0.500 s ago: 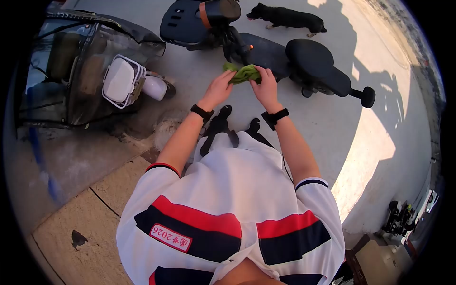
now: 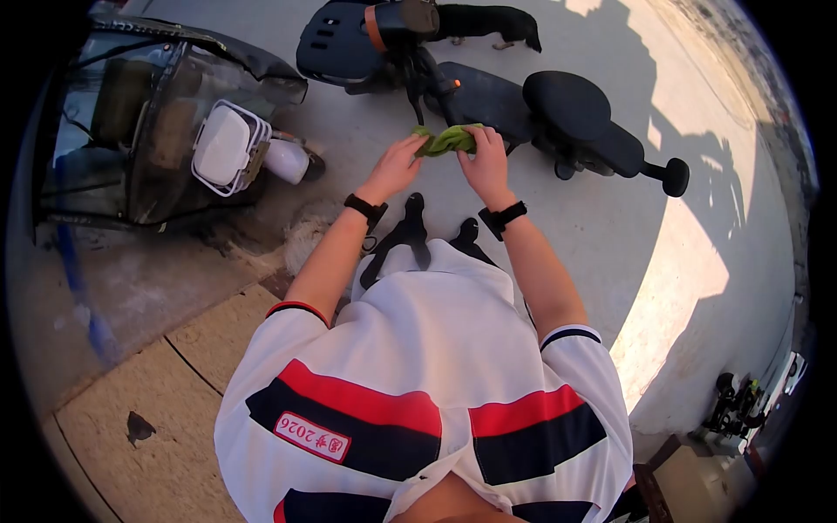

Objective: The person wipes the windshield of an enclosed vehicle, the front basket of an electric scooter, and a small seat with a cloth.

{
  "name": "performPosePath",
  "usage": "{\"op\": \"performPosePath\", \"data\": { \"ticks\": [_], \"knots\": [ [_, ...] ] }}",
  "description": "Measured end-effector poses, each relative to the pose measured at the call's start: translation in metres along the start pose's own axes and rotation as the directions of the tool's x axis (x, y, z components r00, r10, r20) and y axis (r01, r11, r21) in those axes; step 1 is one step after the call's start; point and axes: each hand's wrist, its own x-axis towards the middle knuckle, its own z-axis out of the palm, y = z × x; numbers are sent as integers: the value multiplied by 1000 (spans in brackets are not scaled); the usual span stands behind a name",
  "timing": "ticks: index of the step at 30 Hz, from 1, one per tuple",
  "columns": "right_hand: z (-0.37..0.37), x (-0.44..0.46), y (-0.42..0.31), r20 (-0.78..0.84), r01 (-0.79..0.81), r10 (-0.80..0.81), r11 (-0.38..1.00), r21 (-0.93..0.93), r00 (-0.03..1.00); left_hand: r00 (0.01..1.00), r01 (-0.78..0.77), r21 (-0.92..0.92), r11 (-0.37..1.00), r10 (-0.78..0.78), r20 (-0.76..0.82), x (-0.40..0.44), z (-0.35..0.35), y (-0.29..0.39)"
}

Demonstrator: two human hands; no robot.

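A crumpled green cloth (image 2: 448, 140) is stretched between my two hands, out in front of my body. My left hand (image 2: 394, 166) grips its left end, with the fingers closed on the fabric. The other end is pinched in my right hand (image 2: 485, 162). Both wrists wear black bands. Just beyond the cloth stands a black electric scooter (image 2: 479, 100), its handlebar stem close to my fingers. The cloth appears to be held in the air, apart from the scooter.
On the left is a vehicle with a clear plastic cover (image 2: 157, 96) and a white basket (image 2: 225, 148) at its front. A black dog (image 2: 497, 21) is partly hidden behind the scooter. Another small vehicle (image 2: 734, 403) stands at the lower right.
The dog has moved left, its head now hidden behind the scooter's front. My hands have shifted slightly, and the cloth is pulled into a narrower twist.
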Motion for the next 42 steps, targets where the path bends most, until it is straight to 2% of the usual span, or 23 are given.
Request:
{"op": "performPosePath", "data": {
  "ticks": [5,8,11,14,17,20,23,26,32,38,42],
  "knots": [
    [14,7,-13,-105,35,-32,999,32,994,991,2,-44,999,-8,-136,7,-16,-7],
    [25,11,-30,-133,59,-51,997,57,990,973,125,-154,980,-152,-174,2,-34,-11],
    [34,19,-62,-111,52,-36,987,151,993,944,140,-177,974,-186,-274,-9,-50,-31],
    [52,24,-76,-31,37,-35,998,48,999,918,114,-164,980,-167,-360,-16,-76,-50],
    [66,33,-85,-101,59,-59,998,-1,993,877,76,-187,979,-155,-455,-6,-95,-66],
    [75,46,-95,-110,65,-75,994,-91,991,879,69,-248,966,-177,-443,10,-112,-89],
    [95,62,-106,-144,24,-44,990,-138,989,879,-49,-253,966,-78,-470,21,-130,-117],
    [120,79,-125,-163,19,-42,990,-139,986,892,-2,-281,960,-125,-434,25,-150,-141],
    [151,95,-150,-179,-6,-25,985,-170,984,906,-57,-245,968,-52,-419,38,-184,-171],
    [159,118,-144,-201,-26,-9,985,-173,980,915,-73,-284,956,-49,-400,58,-190,-178],
    [169,145,-136,-211,16,-49,988,-156,976,909,-33,-228,973,-65,-411,65,-205,-178]
  ]
}}
